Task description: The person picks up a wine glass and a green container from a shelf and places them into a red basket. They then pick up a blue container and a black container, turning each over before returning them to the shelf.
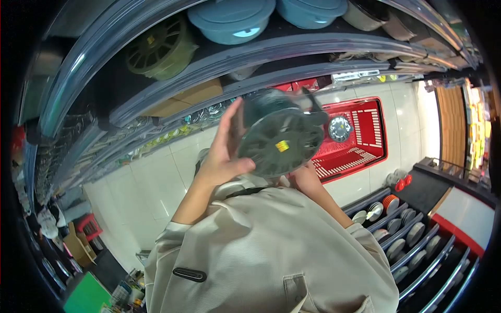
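A dark green container (282,143) with a side handle is held up in front of my chest. Its round face turned towards me has a wheel-spoke pattern and a small yellow sticker. My left hand (228,156) is closed around the container's left side, thumb on the rim of the round face. Behind the container's lower right edge is my right hand (301,175); its fingers are hidden, so its grip cannot be made out. Beyond, a red shopping basket (385,128) stands on the floor, with a round, silvery-faced object (340,129) in it.
On the shelf (229,55) ahead sit an olive spoked container (162,49) and blue lidded pots (232,21). A cardboard box (182,99) and glassware occupy lower shelves. Behind to the right, a rack (417,255) holds stacked dishes. Pale floor tiles (151,182) lie below.
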A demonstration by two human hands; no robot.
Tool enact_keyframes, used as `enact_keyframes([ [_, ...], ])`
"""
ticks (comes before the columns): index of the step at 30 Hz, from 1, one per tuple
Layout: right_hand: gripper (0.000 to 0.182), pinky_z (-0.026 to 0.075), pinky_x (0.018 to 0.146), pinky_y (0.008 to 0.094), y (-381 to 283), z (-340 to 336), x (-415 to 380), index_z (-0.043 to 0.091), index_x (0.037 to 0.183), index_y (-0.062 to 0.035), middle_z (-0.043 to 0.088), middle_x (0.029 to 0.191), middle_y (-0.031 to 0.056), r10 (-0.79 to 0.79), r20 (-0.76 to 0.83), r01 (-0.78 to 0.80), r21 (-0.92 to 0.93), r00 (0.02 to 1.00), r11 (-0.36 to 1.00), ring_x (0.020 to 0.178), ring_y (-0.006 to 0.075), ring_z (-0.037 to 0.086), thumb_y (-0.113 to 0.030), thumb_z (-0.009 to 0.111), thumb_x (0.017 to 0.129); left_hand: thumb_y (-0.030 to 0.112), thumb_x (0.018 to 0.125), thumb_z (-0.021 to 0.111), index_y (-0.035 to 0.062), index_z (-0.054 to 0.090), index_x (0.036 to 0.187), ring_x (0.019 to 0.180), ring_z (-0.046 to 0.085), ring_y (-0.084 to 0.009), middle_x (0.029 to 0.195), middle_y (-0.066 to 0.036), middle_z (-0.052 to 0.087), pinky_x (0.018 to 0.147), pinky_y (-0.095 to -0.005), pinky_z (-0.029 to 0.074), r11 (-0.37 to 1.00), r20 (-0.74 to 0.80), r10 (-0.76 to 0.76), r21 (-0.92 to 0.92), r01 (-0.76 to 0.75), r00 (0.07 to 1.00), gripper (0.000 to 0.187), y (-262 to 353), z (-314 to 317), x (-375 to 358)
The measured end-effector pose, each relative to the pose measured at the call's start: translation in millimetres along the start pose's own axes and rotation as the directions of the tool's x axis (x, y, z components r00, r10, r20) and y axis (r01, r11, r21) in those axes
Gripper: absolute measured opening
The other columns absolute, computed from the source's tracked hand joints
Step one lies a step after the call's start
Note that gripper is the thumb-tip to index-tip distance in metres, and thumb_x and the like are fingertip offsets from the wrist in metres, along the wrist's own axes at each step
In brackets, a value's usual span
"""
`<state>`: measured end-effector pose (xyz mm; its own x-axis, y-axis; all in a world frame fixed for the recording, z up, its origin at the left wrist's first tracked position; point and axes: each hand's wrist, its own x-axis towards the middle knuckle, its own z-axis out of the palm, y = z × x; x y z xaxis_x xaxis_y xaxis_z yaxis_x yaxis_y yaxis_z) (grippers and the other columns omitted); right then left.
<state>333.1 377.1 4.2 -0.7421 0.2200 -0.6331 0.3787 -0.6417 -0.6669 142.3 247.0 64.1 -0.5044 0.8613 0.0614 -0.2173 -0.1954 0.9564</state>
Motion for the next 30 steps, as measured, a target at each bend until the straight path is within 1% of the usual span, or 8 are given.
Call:
enact_keyframes([
  [5, 0.046, 0.044, 0.067, 0.0235, -26.9, 43.0, -0.4, 0.042, 0.129, -0.0033, 0.057, 0.094, 0.0044, -0.146, 0.029, 0.147, -0.071, 0.989, 0.987, 0.076, 0.0098, 0.053, -0.003, 0.056, 0.085, 0.038, 0.08, 0.066, 0.0041, 0.014, 0.146, 0.131, 0.032, -0.0261, 0.142, -0.015, 0.033, 0.108, -0.0377, 0.025, 0.994, -0.282, -0.104, -0.013, 0.104, 0.954, 0.09, 4.6, -27.6, -40.3],
  [7, 0.052, 0.044, 0.071, 0.024, -33.7, 52.3, -0.3, 0.035, 0.134, -0.0035, 0.055, 0.09, 0.0041, -0.269, 0.166, 0.298, -0.181, 0.949, 0.937, 0.08, 0.0101, 0.053, -0.003, 0.055, 0.087, 0.041, 0.087, 0.056, 0.0041, 0.025, 0.142, 0.127, 0.039, -0.0245, 0.138, -0.013, 0.039, 0.106, -0.0381, 0.03, 0.896, -0.449, -0.338, -0.423, 0.136, 0.827, 0.073, 4.3, -31.1, -62.2],
  [9, 0.053, 0.044, 0.073, 0.0255, -36.7, 63.1, 1.8, 0.035, 0.132, -0.0021, 0.053, 0.087, 0.0041, -0.281, 0.199, 0.317, -0.183, 0.939, 0.931, 0.081, 0.0117, 0.053, -0.004, 0.059, 0.085, 0.044, 0.093, 0.041, 0.0046, 0.038, 0.134, 0.12, 0.047, -0.0255, 0.132, -0.012, 0.048, 0.101, -0.0419, 0.038, 0.85, -0.508, -0.364, -0.525, 0.055, 0.781, 0.057, 20.4, -26.1, -71.1],
  [12, 0.047, 0.045, 0.073, 0.0285, -34.0, 76.5, 12.8, 0.046, 0.113, -0.0011, 0.055, 0.087, 0.0065, -0.595, 0.387, 0.708, -0.328, 0.705, 0.626, 0.078, 0.0157, 0.054, -0.012, 0.073, 0.075, 0.045, 0.093, 0.041, 0.0081, 0.038, 0.135, 0.121, 0.047, -0.0243, 0.133, -0.009, 0.048, 0.101, -0.0419, 0.038, 0.786, -0.553, -0.379, -0.616, -0.057, 0.742, 0.056, 24.7, -29.7, -88.7],
  [17, 0.04, 0.047, 0.067, 0.0352, -57.2, 109.7, 12.7, 0.054, 0.096, -0.0041, 0.057, 0.083, 0.0105, -0.542, 0.567, 0.761, -0.601, 0.621, 0.244, 0.073, 0.0255, 0.057, -0.024, 0.078, 0.071, 0.045, 0.095, 0.041, 0.0093, 0.041, 0.133, 0.12, 0.048, -0.0209, 0.131, -0.006, 0.049, 0.098, -0.04, 0.04, 0.731, -0.547, -0.415, -0.677, -0.092, 0.727, 0.052, 23.7, -37.0, -106.2],
  [21, 0.023, 0.046, 0.067, 0.0379, -60.6, 127.4, 19.7, 0.062, 0.09, -0.0061, 0.058, 0.081, 0.0069, -0.475, 0.653, 0.762, -0.644, 0.59, 0.062, 0.074, 0.0269, 0.057, -0.019, 0.073, 0.075, 0.045, 0.095, 0.039, 0.0078, 0.038, 0.135, 0.122, 0.046, -0.0221, 0.133, -0.007, 0.047, 0.102, -0.0403, 0.036, 0.822, -0.628, -0.314, -0.555, -0.127, 0.712, 0.055, 32.0, -40.0, -118.9],
  [23, 0.017, 0.046, 0.068, 0.036, -58.9, 129.2, 24.8, 0.065, 0.086, -0.0056, 0.059, 0.083, 0.006, -0.51, 0.733, 0.843, -0.537, 0.45, -0.028, 0.075, 0.025, 0.058, -0.015, 0.072, 0.074, 0.043, 0.096, 0.039, 0.0047, 0.036, 0.135, 0.123, 0.045, -0.0223, 0.133, -0.009, 0.046, 0.103, -0.0402, 0.035, 0.855, -0.654, -0.262, -0.498, -0.143, 0.71, 0.055, 36.2, -44.8, -128.1],
  [30, 0.012, 0.048, 0.07, 0.0356, -42.5, 171.0, 31.5, 0.065, 0.084, -0.0031, 0.059, 0.092, 0.0095, -0.581, 0.634, 0.816, -0.57, 0.511, 0.095, 0.081, 0.0248, 0.059, -0.007, 0.071, 0.074, 0.038, 0.096, 0.04, 0.0027, 0.035, 0.136, 0.125, 0.042, -0.0215, 0.135, -0.01, 0.044, 0.104, -0.0388, 0.033, 0.967, -0.715, -0.049, -0.208, -0.145, 0.698, 0.053, 46.9, -89.3, -152.2],
])
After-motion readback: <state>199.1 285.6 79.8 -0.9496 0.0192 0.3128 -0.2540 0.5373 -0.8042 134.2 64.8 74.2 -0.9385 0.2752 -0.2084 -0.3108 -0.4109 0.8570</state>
